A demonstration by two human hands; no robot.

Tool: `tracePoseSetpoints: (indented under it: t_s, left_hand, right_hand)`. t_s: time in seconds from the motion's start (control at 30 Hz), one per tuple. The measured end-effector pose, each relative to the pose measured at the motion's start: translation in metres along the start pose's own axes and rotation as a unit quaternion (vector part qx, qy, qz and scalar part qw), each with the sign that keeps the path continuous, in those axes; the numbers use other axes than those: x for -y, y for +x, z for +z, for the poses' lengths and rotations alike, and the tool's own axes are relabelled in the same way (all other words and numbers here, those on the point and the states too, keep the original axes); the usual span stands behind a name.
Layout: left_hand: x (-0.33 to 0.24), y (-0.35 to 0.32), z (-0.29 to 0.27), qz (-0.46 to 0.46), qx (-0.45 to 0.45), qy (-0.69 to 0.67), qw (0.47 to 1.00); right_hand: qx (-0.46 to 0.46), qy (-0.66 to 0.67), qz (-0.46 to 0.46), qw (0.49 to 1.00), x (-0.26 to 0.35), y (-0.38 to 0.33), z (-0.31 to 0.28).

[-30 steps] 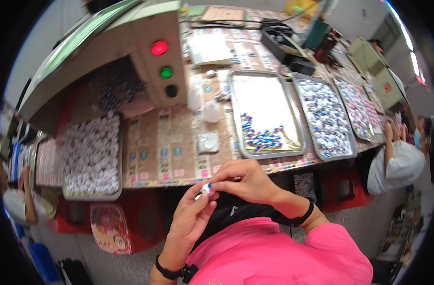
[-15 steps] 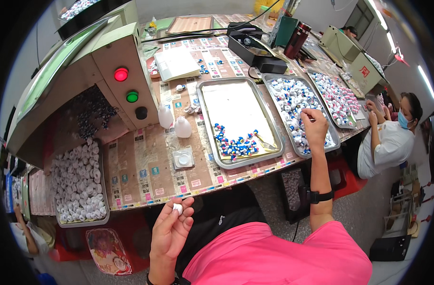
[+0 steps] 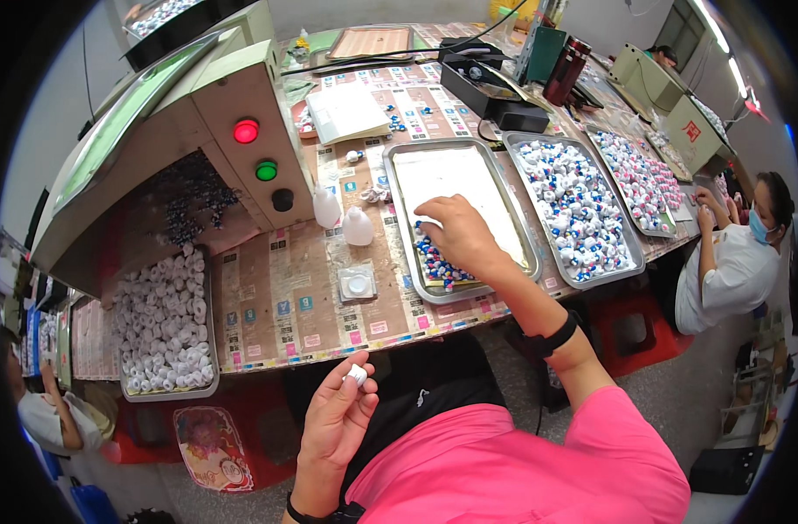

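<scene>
My left hand [image 3: 339, 410] is raised near my lap below the table edge, pinching a small white cap [image 3: 357, 374] between thumb and fingertips. My right hand [image 3: 457, 234] reaches over a metal tray [image 3: 457, 175] and rests fingers-down on a pile of small blue, white and pink pieces [image 3: 440, 262] at the tray's near end. Whether those fingers grip a piece is hidden. A black band circles my right wrist.
A second tray [image 3: 582, 210] full of blue-and-white pieces lies right of it, a third farther right. A tray of white caps [image 3: 163, 323] sits at the left. A tan machine with red and green lights [image 3: 250, 131], two small white bottles [image 3: 345, 218]. A seated person [image 3: 735, 262] at the right.
My right hand moved from the tray of blue-and-white pieces leftward to the pile in the middle tray. My left hand stays low, still holding the white cap.
</scene>
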State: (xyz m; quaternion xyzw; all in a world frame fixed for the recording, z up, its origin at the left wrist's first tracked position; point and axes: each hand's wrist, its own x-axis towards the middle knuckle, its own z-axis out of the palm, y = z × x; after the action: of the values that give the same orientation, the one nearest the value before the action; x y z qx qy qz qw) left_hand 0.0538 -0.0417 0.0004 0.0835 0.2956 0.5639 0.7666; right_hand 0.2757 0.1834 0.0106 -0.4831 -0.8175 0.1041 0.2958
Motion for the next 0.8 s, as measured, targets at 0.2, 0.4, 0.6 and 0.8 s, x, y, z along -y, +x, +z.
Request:
tracePoseSetpoints:
  t_s: [0.2, 0.4, 0.6, 0.8]
  left_hand:
    - [-0.005, -0.008, -0.01, 0.019, -0.019, -0.024, 0.999]
    - [-0.009, 0.001, -0.013, 0.035, -0.009, -0.043, 0.998]
    - [-0.014, 0.002, -0.011, 0.037, 0.007, -0.049, 0.998]
    - [-0.011, 0.002, -0.019, 0.047, 0.008, -0.068, 0.997]
  right_hand:
    - [0.082, -0.049, 0.054, 0.994, 0.005, 0.009, 0.007]
    - [-0.037, 0.086, 0.018, 0.995, 0.005, -0.007, -0.002]
    - [0.089, 0.297, 0.113, 0.944, 0.049, -0.029, -0.011]
    - [0.133, 0.31, 0.054, 0.94, 0.075, -0.032, 0.007]
